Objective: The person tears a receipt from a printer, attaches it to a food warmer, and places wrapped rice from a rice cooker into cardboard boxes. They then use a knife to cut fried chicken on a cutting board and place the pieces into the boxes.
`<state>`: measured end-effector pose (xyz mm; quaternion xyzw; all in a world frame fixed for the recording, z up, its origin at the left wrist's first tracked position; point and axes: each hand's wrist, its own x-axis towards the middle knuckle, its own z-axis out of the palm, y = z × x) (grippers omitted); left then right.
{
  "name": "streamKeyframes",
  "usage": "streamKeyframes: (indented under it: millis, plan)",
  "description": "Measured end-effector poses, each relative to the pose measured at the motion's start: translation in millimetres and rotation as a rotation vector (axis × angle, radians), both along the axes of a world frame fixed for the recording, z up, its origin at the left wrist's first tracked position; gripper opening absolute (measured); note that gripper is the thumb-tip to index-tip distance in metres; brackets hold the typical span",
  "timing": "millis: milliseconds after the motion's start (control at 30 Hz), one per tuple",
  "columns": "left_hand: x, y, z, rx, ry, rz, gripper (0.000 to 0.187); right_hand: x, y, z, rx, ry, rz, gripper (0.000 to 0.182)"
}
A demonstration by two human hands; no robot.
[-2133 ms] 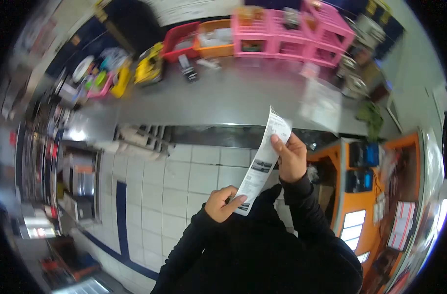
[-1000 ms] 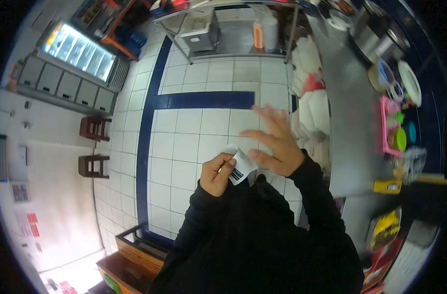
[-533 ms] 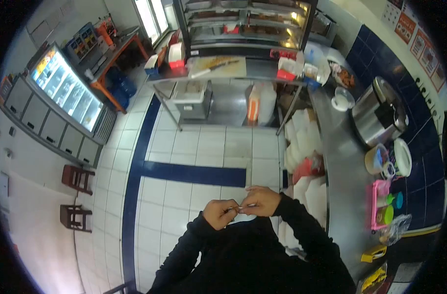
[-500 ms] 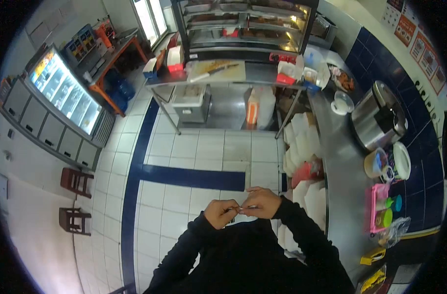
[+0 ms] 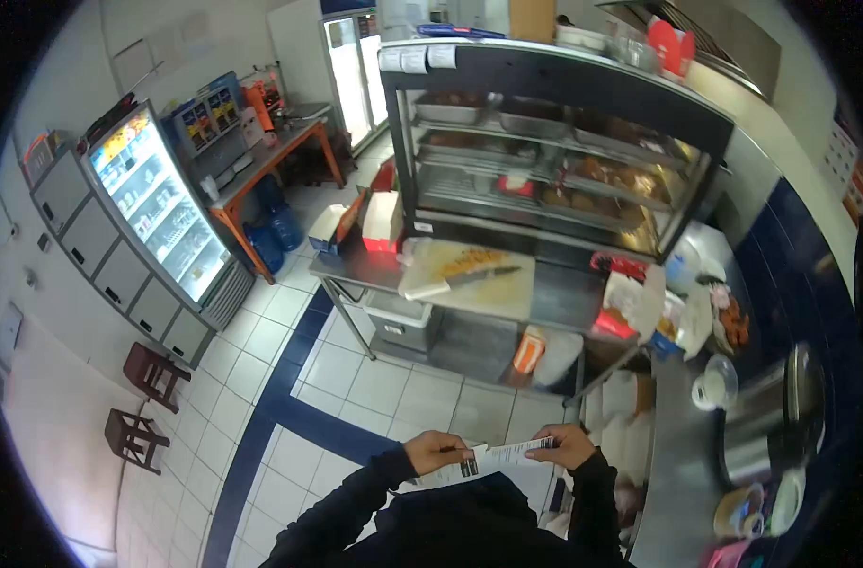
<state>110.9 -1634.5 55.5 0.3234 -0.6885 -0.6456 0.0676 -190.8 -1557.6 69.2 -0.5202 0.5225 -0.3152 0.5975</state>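
A white printed paper slip with black print near both ends stretches between my two hands in front of my dark clothing. My left hand pinches its left end, thumb on top. The right end is gripped by my right hand, with the thumb across the paper. The slip is held above the tiled floor, and part of its lower edge is hidden by my clothing.
Ahead stands a steel table with a cutting board, a knife and food boxes. Behind it is a heated display cabinet. On my right runs a steel counter with a large metal pot.
My hands have moved apart, and the paper slip now shows spread between them. The view has tilted up and shifted, bringing the table and display cabinet nearer.
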Motion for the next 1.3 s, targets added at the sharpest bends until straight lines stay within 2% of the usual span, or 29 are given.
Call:
streamKeyframes:
  millis: [33, 100, 133, 167, 233, 300, 367, 433, 500, 567, 600, 633, 700, 767, 833, 867, 900, 967, 1000, 1033, 1100, 1167, 1233, 1267, 1300]
  plan:
    - [-4, -21, -21, -0.009, -0.001, 0.024, 0.027, -10, -27, 1, -0.073, 0.073, -0.013, 0.02]
    - [-6, -60, -53, 0.075, 0.12, 0.285, 0.026, -21, -81, 10, -0.15, 0.132, -0.01, 0.019]
    - [-7, -77, -31, -0.078, -0.102, 0.387, 0.027, -27, -112, 23, -0.284, 0.226, 0.01, 0.019]
    - [-4, -89, -36, -0.074, -0.098, 0.401, 0.027, -34, -142, 37, -0.418, 0.324, 0.028, 0.019]
    - [-2, -121, -54, -0.068, -0.173, 0.679, 0.027, -46, -201, 64, -0.484, 0.35, -0.026, 0.023]
    - [-7, -152, -53, -0.098, -0.142, 0.721, 0.027, -62, -259, 85, -0.843, 0.532, 0.044, 0.032]
    - [-11, -182, -48, -0.128, -0.117, 0.759, 0.027, -69, -308, 131, -0.665, 0.596, 0.082, 0.043]
    - [-27, -213, -36, -0.117, 0.037, 0.782, 0.027, -64, -349, 180, -0.935, 0.584, -0.048, 0.046]
    - [-34, -246, -27, -0.171, 0.089, 0.716, 0.028, -61, -395, 230, -0.733, 0.17, -0.113, 0.049]
    - [-38, -278, -30, -0.127, 0.107, 0.622, 0.028, -61, -437, 285, -0.849, 0.294, -0.168, 0.048]
    - [-34, -297, -36, -0.193, 0.034, 0.542, 0.026, -59, -458, 307, -0.857, 0.345, -0.215, 0.046]
    - [-35, -315, -37, -0.242, 0.094, 0.498, 0.025, -57, -480, 326, -0.863, 0.392, -0.262, 0.045]
    - [-31, -338, -20, -0.212, 0.16, 0.47, 0.026, -54, -526, 344, -1.052, 0.285, -0.23, 0.041]
    - [-23, -369, -13, -0.222, 0.136, 0.4, 0.026, -47, -555, 359, -1.207, 0.367, -0.277, 0.033]
    - [-18, -397, -17, -0.23, 0.116, 0.321, 0.026, -44, -571, 365, -1.242, 0.523, -0.352, 0.025]
    - [-14, -410, -22, -0.199, 0.131, 0.307, 0.026, -45, -578, 364, -1.166, 0.499, -0.331, 0.02]
    - [-12, -422, -26, -0.166, 0.145, 0.298, 0.026, -44, -584, 361, -1.198, 0.545, -0.363, 0.02]
    - [-9, -443, -25, -0.169, 0.151, 0.257, 0.026, -30, -578, 362, -1.09, 0.638, -0.48, 0.022]
    - [-8, -451, -21, -0.189, 0.085, 0.22, 0.026, -29, -580, 361, -1.162, 0.747, -0.52, 0.023]
    - [-9, -457, -18, -0.207, 0.017, 0.183, 0.026, -27, -581, 361, -1.15, 0.758, -0.529, 0.023]
    - [-14, -467, -24, -0.163, 0.055, 0.144, 0.026, -20, -579, 361, -1.123, 0.821, -0.566, 0.024]
    - [-20, -473, -27, -0.123, 0.092, 0.11, 0.026, -12, -577, 359, -1.159, 0.838, -0.596, 0.027]
    - [-30, -475, -17, -0.157, 0.049, 0.057, 0.025, -8, -574, 356, -1.286, 1.252, -0.721, 0.019]
    - [-32, -474, -16, -0.155, 0.049, 0.053, 0.025, -9, -575, 352, -1.283, 1.255, -0.723, 0.019]
    - [-38, -474, -15, -0.145, 0.028, 0.046, 0.025, -10, -578, 350, -1.39, 1.238, -0.788, 0.022]
